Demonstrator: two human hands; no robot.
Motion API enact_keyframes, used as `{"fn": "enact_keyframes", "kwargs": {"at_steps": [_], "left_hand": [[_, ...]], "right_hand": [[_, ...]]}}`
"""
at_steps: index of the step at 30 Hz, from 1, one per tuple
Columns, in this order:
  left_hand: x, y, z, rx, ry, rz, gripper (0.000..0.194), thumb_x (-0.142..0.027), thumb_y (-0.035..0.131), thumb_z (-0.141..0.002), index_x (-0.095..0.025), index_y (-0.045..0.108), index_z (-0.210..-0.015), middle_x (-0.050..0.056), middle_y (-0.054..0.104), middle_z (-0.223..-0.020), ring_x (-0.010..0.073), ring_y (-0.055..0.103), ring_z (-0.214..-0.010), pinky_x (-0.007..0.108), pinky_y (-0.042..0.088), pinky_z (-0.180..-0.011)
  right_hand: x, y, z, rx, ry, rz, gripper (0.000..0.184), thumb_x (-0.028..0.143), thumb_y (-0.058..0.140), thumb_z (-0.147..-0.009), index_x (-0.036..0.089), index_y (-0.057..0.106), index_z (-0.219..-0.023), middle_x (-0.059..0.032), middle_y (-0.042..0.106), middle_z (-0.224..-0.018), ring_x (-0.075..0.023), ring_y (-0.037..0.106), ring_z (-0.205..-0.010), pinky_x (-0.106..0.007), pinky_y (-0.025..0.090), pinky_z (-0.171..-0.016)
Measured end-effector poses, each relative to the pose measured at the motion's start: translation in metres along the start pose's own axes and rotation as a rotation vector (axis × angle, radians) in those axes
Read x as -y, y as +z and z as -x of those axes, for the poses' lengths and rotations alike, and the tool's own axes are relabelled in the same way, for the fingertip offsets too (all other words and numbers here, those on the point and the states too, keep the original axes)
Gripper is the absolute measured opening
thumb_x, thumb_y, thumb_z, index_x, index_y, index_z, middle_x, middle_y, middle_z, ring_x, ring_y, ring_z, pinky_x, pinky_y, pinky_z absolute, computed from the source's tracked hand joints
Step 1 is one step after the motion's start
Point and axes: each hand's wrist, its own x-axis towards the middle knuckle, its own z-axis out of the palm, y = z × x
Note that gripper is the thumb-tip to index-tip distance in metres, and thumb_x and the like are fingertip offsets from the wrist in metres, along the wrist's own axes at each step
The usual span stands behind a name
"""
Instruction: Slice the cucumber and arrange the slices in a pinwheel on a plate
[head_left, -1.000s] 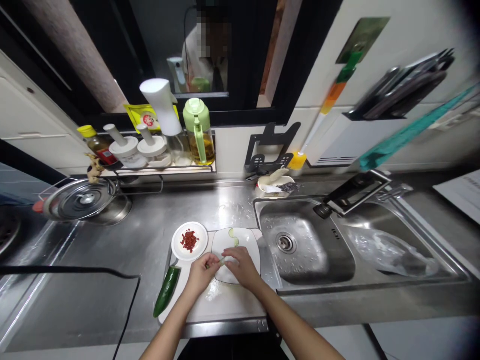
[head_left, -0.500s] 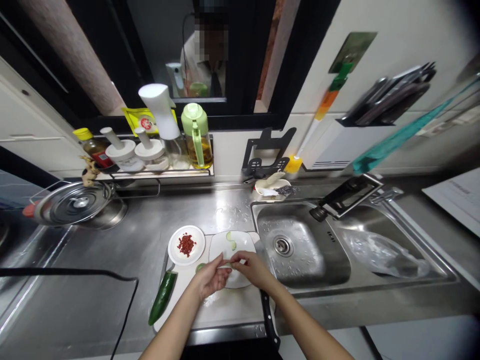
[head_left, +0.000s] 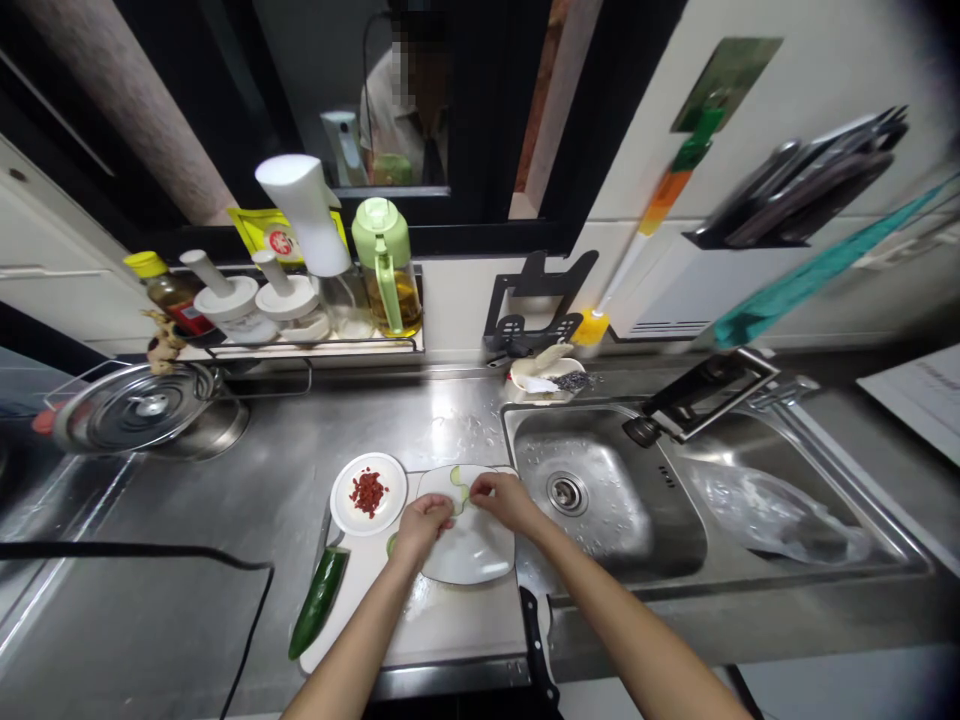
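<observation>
A white plate (head_left: 472,555) rests on the white cutting board (head_left: 450,630), with thin curved cucumber slices (head_left: 457,478) near its far edge. Over the plate's left side, my left hand (head_left: 421,530) is closed in a pinch; what its fingertips hold is too small to make out. My right hand (head_left: 504,500) pinches a cucumber slice at the far part of the plate, beside the other slices. More cut cucumber (head_left: 391,543) shows partly behind my left hand. A larger cut cucumber (head_left: 319,603) lies at the board's left edge.
A white dish (head_left: 341,500) of chopped red pieces stands at the far left of the board. A black-handled knife (head_left: 534,640) lies along the board's right edge. The sink (head_left: 600,540) is to the right, a lidded pot (head_left: 150,410) to the left. Seasoning jars (head_left: 238,310) line a back shelf.
My hands, together over the middle of the plate before, have moved apart and away from me. My right hand has reached the slices at the plate's far side.
</observation>
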Motion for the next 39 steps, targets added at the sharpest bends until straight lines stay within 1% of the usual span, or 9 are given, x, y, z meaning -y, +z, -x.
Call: {"fn": "enact_keyframes", "kwargs": {"at_steps": [3, 6, 10, 13, 21, 26, 34, 39], "left_hand": [[-0.005, 0.005, -0.006, -0.103, 0.146, -0.239, 0.017, -0.030, 0.062, -0.068, -0.016, 0.065, -0.077, -0.003, 0.061, -0.055, 0.0100, 0.056, -0.052, 0.021, 0.039, -0.053], [-0.009, 0.010, -0.010, -0.206, 0.220, -0.434, 0.017, -0.028, 0.056, -0.073, -0.017, 0.066, -0.082, -0.002, 0.062, -0.056, 0.0119, 0.058, -0.056, 0.023, 0.041, -0.060], [-0.007, 0.015, -0.015, -0.277, 0.275, -0.536, 0.022, -0.024, 0.054, -0.074, -0.017, 0.064, -0.092, -0.001, 0.062, -0.057, 0.0133, 0.058, -0.057, 0.024, 0.040, -0.062], [-0.004, 0.018, -0.018, -0.312, 0.295, -0.597, 0.022, -0.023, 0.053, -0.075, -0.017, 0.064, -0.093, 0.000, 0.062, -0.060, 0.0145, 0.058, -0.060, 0.025, 0.039, -0.064], [-0.003, 0.024, -0.021, -0.355, 0.297, -0.680, 0.024, -0.021, 0.052, -0.077, -0.016, 0.061, -0.099, 0.002, 0.066, -0.066, 0.0161, 0.060, -0.062, 0.025, 0.037, -0.062], [-0.005, 0.025, -0.022, -0.376, 0.304, -0.701, 0.020, -0.020, 0.052, -0.077, -0.017, 0.060, -0.094, 0.002, 0.065, -0.064, 0.0164, 0.059, -0.061, 0.025, 0.036, -0.061], [-0.004, 0.025, -0.022, -0.378, 0.300, -0.723, 0.017, -0.020, 0.054, -0.076, -0.019, 0.062, -0.091, 0.002, 0.066, -0.069, 0.0155, 0.059, -0.063, 0.024, 0.035, -0.063], [-0.003, 0.026, -0.022, -0.387, 0.316, -0.770, 0.017, -0.019, 0.054, -0.076, -0.019, 0.062, -0.090, 0.003, 0.066, -0.072, 0.0159, 0.058, -0.065, 0.024, 0.035, -0.063]], "right_hand": [[-0.004, -0.001, -0.018, -0.014, -0.003, 0.092, 0.012, 0.018, 0.057, -0.075, 0.020, 0.068, -0.076, -0.0014, 0.068, -0.075, -0.0144, 0.057, -0.074, -0.025, 0.040, -0.069], [-0.005, -0.001, -0.033, -0.016, -0.008, 0.192, 0.012, 0.016, 0.057, -0.075, 0.020, 0.068, -0.076, -0.0020, 0.066, -0.075, -0.0164, 0.055, -0.082, -0.026, 0.037, -0.074], [-0.005, 0.001, -0.044, 0.013, -0.008, 0.299, 0.011, 0.017, 0.057, -0.076, 0.021, 0.067, -0.076, -0.0024, 0.066, -0.075, -0.0186, 0.052, -0.088, -0.028, 0.035, -0.075], [-0.005, 0.003, -0.047, 0.033, -0.007, 0.359, 0.011, 0.019, 0.056, -0.078, 0.021, 0.066, -0.077, -0.0033, 0.065, -0.076, -0.0208, 0.051, -0.091, -0.029, 0.033, -0.075], [-0.010, 0.007, -0.051, 0.052, 0.002, 0.433, 0.014, 0.022, 0.052, -0.081, 0.022, 0.066, -0.078, -0.0048, 0.066, -0.080, -0.0225, 0.050, -0.095, -0.030, 0.032, -0.073], [-0.012, 0.007, -0.052, 0.051, 0.004, 0.438, 0.015, 0.021, 0.051, -0.082, 0.021, 0.065, -0.078, -0.0038, 0.067, -0.080, -0.0216, 0.050, -0.093, -0.029, 0.031, -0.071], [-0.015, 0.009, -0.051, 0.044, -0.015, 0.444, 0.014, 0.021, 0.051, -0.083, 0.021, 0.065, -0.078, -0.0033, 0.067, -0.082, -0.0203, 0.051, -0.089, -0.029, 0.030, -0.070], [-0.016, 0.012, -0.052, 0.035, -0.024, 0.450, 0.012, 0.022, 0.052, -0.083, 0.021, 0.064, -0.079, -0.0040, 0.067, -0.085, -0.0208, 0.049, -0.091, -0.030, 0.030, -0.071]]}}
